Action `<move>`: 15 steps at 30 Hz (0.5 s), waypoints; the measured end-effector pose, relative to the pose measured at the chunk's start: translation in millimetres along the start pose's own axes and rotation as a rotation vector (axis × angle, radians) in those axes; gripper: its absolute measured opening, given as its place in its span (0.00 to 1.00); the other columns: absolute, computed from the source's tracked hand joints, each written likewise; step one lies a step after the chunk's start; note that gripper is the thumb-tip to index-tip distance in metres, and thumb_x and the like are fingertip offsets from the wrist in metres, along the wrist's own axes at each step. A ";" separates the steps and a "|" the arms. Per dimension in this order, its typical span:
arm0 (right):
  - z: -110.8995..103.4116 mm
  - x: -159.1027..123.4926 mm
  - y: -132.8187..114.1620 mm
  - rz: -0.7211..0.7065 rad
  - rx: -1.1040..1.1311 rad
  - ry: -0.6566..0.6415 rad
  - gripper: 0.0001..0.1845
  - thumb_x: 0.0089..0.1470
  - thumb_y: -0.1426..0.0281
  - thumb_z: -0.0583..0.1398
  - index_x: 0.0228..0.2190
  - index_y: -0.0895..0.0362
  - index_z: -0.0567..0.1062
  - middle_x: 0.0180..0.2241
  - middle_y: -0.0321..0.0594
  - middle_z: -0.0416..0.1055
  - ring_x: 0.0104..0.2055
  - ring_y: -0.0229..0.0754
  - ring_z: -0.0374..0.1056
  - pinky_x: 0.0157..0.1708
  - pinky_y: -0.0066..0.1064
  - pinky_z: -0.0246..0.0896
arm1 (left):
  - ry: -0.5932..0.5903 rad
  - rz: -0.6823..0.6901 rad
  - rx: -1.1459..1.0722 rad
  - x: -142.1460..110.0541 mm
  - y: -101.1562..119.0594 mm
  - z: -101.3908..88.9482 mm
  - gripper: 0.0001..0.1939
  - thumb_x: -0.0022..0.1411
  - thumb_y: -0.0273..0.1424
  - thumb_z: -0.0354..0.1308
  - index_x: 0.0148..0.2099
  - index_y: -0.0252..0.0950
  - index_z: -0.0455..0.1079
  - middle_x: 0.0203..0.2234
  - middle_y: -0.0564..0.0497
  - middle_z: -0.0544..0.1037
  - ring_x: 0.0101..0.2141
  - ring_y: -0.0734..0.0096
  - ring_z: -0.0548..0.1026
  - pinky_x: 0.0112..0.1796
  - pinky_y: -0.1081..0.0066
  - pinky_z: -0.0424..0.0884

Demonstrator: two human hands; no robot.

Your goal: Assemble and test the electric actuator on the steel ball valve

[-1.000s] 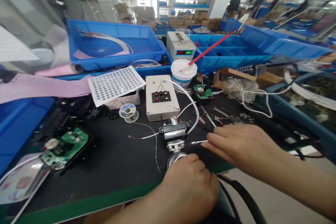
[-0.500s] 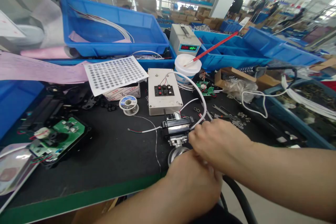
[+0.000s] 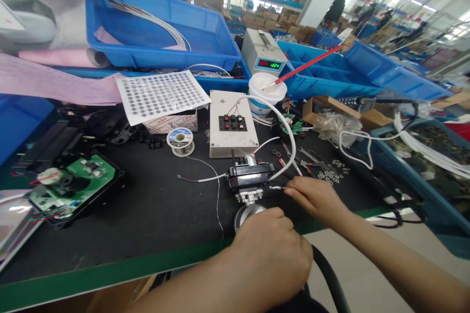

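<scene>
Near the front edge of the surface (image 3: 157, 220), the black-and-silver device (image 3: 249, 176) lies just beyond the left hand (image 3: 273, 249), whose fingers curl closed on its round metal part (image 3: 246, 216), fingertips hidden. The right hand (image 3: 312, 198) pinches a thin metal tool (image 3: 276, 187), tip just right of the device. Open room stretches left toward the circuit board (image 3: 86, 178).

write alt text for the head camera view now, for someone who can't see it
A bare right hand holds a thin metal piece beside a black-and-silver device on a dark workbench; the left hand is at its round metal end. Nearby are a switch box, a solder spool and a green circuit board.
</scene>
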State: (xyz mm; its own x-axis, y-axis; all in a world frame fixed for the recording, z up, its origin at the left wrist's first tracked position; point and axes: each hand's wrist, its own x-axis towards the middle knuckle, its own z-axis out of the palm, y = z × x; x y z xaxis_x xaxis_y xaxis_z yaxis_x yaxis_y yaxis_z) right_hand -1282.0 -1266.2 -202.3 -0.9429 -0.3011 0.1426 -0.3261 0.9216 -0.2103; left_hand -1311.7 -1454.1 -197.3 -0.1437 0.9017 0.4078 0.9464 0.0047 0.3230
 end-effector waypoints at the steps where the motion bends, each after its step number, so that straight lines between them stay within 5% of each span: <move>1: -13.4 3.3 -1.4 -0.019 -0.083 -0.026 0.34 0.73 0.56 0.39 0.26 0.59 0.72 0.23 0.38 0.67 0.25 0.37 0.65 0.26 0.28 0.50 | 0.002 -0.003 -0.002 -0.3 0.1 0.5 0.09 0.59 0.26 0.60 0.27 0.35 0.66 0.19 0.54 0.75 0.21 0.72 0.70 0.25 0.67 0.61; 5: -50.2 22.9 -21.5 -0.149 -0.367 -0.107 0.34 0.73 0.60 0.40 0.21 0.57 0.70 0.20 0.38 0.64 0.22 0.40 0.63 0.23 0.32 0.38 | -0.043 0.004 0.010 -1.2 0.2 1.9 0.09 0.60 0.26 0.58 0.27 0.35 0.66 0.19 0.54 0.75 0.22 0.71 0.70 0.26 0.67 0.61; 8: -54.3 31.4 -33.1 -0.160 -0.439 -0.119 0.28 0.71 0.64 0.47 0.21 0.57 0.69 0.19 0.38 0.63 0.21 0.40 0.61 0.22 0.32 0.35 | -0.073 0.016 0.005 -0.7 0.2 0.9 0.09 0.61 0.26 0.57 0.27 0.35 0.66 0.19 0.53 0.74 0.21 0.71 0.69 0.25 0.67 0.61; 11: -31.7 24.6 -28.2 -0.137 -0.376 -0.048 0.29 0.72 0.64 0.45 0.20 0.58 0.68 0.18 0.38 0.63 0.20 0.39 0.61 0.22 0.33 0.39 | -0.040 -0.009 -0.020 0.2 0.2 -1.3 0.08 0.61 0.27 0.57 0.28 0.35 0.66 0.21 0.53 0.75 0.22 0.71 0.70 0.27 0.66 0.63; 15: 24.2 5.9 -16.2 0.037 0.030 0.163 0.34 0.73 0.60 0.40 0.21 0.59 0.68 0.19 0.38 0.65 0.22 0.36 0.62 0.24 0.27 0.51 | 0.054 -0.019 -0.032 0.0 -0.2 -1.6 0.08 0.60 0.28 0.58 0.28 0.34 0.67 0.20 0.54 0.74 0.23 0.72 0.70 0.30 0.67 0.64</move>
State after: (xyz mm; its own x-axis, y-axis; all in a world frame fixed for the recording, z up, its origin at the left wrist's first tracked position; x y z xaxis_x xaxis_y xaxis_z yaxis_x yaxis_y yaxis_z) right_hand -1283.9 -1288.8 -221.5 -0.9315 -0.2212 0.2888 -0.2956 0.9230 -0.2465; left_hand -1312.3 -1454.8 -196.0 -0.1779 0.8767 0.4469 0.9338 0.0071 0.3577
